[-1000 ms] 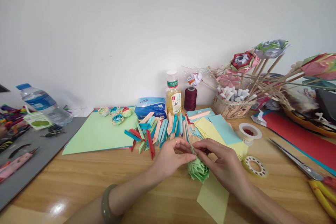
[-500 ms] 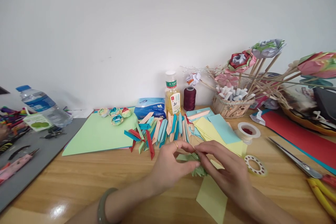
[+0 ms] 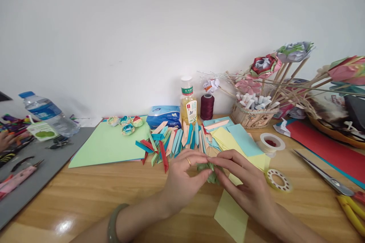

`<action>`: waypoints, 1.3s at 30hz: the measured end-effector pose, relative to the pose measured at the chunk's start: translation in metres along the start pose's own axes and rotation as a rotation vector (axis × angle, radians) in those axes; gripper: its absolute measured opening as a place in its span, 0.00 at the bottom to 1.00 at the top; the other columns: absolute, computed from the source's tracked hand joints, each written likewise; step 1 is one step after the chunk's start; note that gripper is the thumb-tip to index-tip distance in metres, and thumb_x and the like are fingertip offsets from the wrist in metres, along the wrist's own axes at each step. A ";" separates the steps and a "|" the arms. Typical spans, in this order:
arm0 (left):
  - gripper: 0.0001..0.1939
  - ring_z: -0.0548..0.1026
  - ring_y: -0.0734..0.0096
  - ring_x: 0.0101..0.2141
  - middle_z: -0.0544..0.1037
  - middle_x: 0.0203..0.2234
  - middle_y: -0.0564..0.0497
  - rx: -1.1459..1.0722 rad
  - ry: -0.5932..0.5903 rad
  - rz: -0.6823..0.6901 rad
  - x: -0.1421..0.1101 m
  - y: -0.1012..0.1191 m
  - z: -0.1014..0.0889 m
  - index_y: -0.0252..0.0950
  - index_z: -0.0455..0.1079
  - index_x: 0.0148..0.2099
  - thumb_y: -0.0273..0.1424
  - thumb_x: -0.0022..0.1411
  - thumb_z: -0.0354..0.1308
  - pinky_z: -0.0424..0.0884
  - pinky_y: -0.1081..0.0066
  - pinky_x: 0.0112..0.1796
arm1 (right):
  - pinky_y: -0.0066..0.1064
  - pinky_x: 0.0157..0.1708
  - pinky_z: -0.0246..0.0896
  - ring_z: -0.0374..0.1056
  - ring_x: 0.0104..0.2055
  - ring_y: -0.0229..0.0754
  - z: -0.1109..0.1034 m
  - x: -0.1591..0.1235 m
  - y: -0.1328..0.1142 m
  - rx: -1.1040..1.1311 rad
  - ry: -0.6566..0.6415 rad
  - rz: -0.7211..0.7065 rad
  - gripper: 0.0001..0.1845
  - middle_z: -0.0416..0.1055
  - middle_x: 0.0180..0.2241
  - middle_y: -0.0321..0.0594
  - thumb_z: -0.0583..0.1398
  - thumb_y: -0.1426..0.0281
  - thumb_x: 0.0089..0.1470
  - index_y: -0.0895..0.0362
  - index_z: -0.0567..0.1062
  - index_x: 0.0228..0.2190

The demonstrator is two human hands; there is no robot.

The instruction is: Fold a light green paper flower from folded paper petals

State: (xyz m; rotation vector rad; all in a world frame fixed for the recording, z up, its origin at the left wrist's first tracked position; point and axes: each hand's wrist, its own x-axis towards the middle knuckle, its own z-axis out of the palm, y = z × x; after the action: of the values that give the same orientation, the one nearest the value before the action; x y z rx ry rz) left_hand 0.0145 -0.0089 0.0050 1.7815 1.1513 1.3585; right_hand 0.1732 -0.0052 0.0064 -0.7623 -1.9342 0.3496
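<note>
A small piece of folded green paper (image 3: 212,176) is pinched between the fingertips of both hands, above the wooden table. My left hand (image 3: 185,178), with a ring on one finger, is closed on its left side. My right hand (image 3: 246,182) grips it from the right, thumb and fingers together. Much of the paper is hidden behind the fingers. Beneath my right hand lies a pale yellow paper sheet (image 3: 231,212). Just beyond the hands is a pile of folded paper strips (image 3: 173,142) in blue, red, peach and green.
Several small paper flowers (image 3: 128,129) rest on green sheets (image 3: 108,148) at left. A tissue pack (image 3: 164,115), drink bottle (image 3: 188,102) and thread spool (image 3: 207,107) stand behind. Tape rolls (image 3: 278,180), scissors (image 3: 327,180) and a flower basket (image 3: 253,115) are right. Another person's hand (image 3: 4,140) shows far left.
The green paper has turned between my fingers, and a folded edge now stands up between the fingertips. Both hands stay at nearly the same spot. The view has shifted slightly.
</note>
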 end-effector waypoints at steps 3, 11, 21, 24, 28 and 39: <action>0.07 0.75 0.65 0.34 0.80 0.30 0.47 0.006 0.041 0.018 -0.001 -0.001 0.000 0.39 0.76 0.33 0.24 0.48 0.62 0.70 0.64 0.40 | 0.29 0.29 0.68 0.69 0.33 0.39 0.000 0.001 0.000 0.005 0.014 0.018 0.18 0.70 0.31 0.40 0.56 0.80 0.52 0.50 0.74 0.41; 0.07 0.76 0.65 0.34 0.80 0.30 0.48 0.000 0.060 0.013 0.000 -0.003 0.001 0.40 0.76 0.32 0.24 0.48 0.63 0.71 0.64 0.40 | 0.30 0.29 0.69 0.69 0.33 0.40 0.003 -0.001 0.004 0.034 0.019 0.063 0.16 0.70 0.31 0.40 0.56 0.78 0.53 0.50 0.75 0.41; 0.06 0.76 0.65 0.34 0.80 0.30 0.48 0.007 0.008 -0.039 0.001 -0.005 -0.001 0.39 0.75 0.32 0.24 0.50 0.61 0.70 0.63 0.41 | 0.30 0.27 0.69 0.70 0.30 0.40 0.004 -0.004 0.009 -0.062 0.045 0.074 0.10 0.72 0.29 0.41 0.57 0.75 0.52 0.53 0.76 0.35; 0.09 0.75 0.65 0.36 0.79 0.33 0.48 0.038 -0.038 -0.064 0.002 -0.009 -0.001 0.39 0.75 0.37 0.24 0.51 0.61 0.70 0.64 0.41 | 0.29 0.27 0.68 0.70 0.31 0.40 0.006 -0.006 0.011 -0.043 0.025 0.084 0.11 0.72 0.30 0.41 0.56 0.75 0.53 0.52 0.76 0.36; 0.08 0.75 0.65 0.36 0.79 0.32 0.48 0.049 -0.057 -0.043 0.002 -0.013 0.000 0.39 0.75 0.36 0.24 0.52 0.60 0.70 0.65 0.41 | 0.32 0.31 0.68 0.69 0.35 0.42 0.007 -0.009 0.015 -0.042 -0.012 0.110 0.15 0.70 0.34 0.42 0.56 0.76 0.54 0.51 0.72 0.42; 0.11 0.75 0.66 0.35 0.78 0.33 0.46 0.009 -0.051 0.123 0.002 -0.014 -0.001 0.42 0.76 0.39 0.25 0.54 0.59 0.72 0.66 0.37 | 0.35 0.40 0.66 0.69 0.41 0.44 -0.005 -0.001 0.007 0.100 -0.113 0.383 0.10 0.73 0.37 0.41 0.52 0.68 0.57 0.53 0.72 0.39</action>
State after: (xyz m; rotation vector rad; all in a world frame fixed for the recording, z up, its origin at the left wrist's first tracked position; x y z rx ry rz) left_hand 0.0094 -0.0014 -0.0063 1.9093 1.0381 1.3713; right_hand 0.1810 -0.0009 0.0039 -1.0660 -1.8534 0.7300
